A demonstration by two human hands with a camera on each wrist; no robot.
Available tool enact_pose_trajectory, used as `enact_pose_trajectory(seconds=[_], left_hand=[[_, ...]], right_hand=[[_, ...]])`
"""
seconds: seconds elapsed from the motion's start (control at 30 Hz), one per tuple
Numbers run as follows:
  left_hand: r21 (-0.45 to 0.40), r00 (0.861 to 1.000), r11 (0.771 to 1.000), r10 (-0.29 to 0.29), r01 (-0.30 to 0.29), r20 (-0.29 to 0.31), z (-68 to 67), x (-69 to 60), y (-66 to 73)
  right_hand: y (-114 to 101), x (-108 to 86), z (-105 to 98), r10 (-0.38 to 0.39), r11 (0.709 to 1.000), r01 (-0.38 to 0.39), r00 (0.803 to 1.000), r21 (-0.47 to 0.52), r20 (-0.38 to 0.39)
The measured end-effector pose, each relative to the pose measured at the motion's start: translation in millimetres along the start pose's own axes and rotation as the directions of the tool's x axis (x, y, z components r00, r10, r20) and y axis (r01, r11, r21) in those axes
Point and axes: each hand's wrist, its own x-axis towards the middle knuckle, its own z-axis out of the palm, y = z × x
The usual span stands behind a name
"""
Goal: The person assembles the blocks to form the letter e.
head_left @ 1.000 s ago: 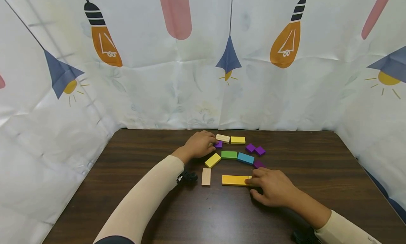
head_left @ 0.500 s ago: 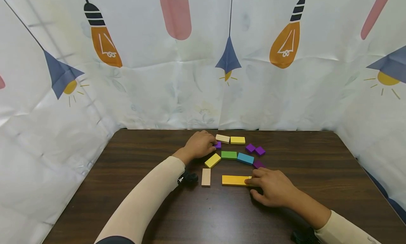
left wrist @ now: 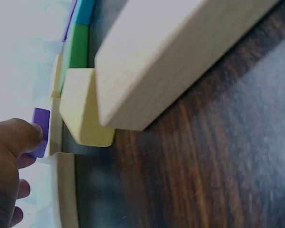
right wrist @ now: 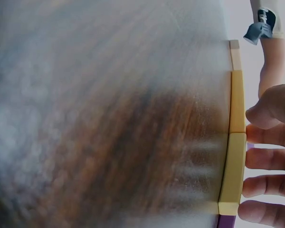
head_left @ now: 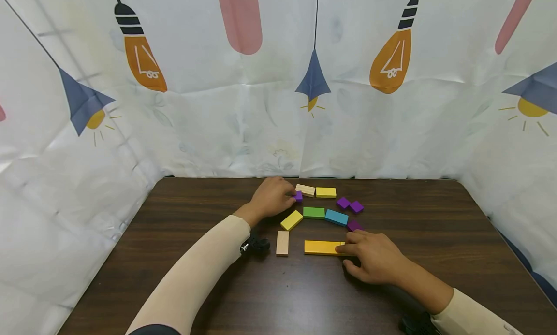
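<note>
At the far side of the table my left hand [head_left: 272,197] pinches a small purple block [left wrist: 42,128] between thumb and finger. Just beyond it lies a plain wooden block [head_left: 305,190], with a yellow block [head_left: 326,193] to its right. My right hand [head_left: 375,256] rests its fingertips by the right end of an orange-yellow block [head_left: 322,247], thumb apart. The right wrist view shows its fingers fairly straight beside a paler yellow block [right wrist: 232,171], which the hand mostly covers in the head view.
A curved row holds a yellow block [head_left: 292,220], a green block [head_left: 314,213], a blue block [head_left: 337,217] and a purple block [head_left: 354,225]. Two purple blocks [head_left: 350,205] sit behind it. A wooden block [head_left: 282,243] lies nearer. Printed cloth [head_left: 235,132] hangs behind the table.
My left hand has drawn slightly back and left, and the purple block in its fingers has shifted slightly the same way. The right hand stays in place.
</note>
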Motion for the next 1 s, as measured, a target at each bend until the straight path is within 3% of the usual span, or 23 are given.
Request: enact_pose_trajectory(seconds=[0.27, 0.57, 1.0], left_hand=[[-0.053, 0.997, 0.996, 0.064, -0.066, -0.034, -13.0, -9.8, 4.6], [-0.12, 0.985, 0.979, 0.161, -0.167, -0.054, -17.5, -28.6, 20.4], [-0.127, 0.974, 0.967, 0.21, -0.219, -0.08, -17.7, -59.1, 32.7]], right_hand=[[0, 0.6, 0, -0.001, 1.0, 0.001, 1.0, 0.002, -0.003], [0, 0.1, 0, 0.0, 1.0, 0.0, 1.0, 0.004, -0.006], [-1, 0.6, 0, -0.002, 1.0, 0.002, 1.0, 0.002, -0.004]])
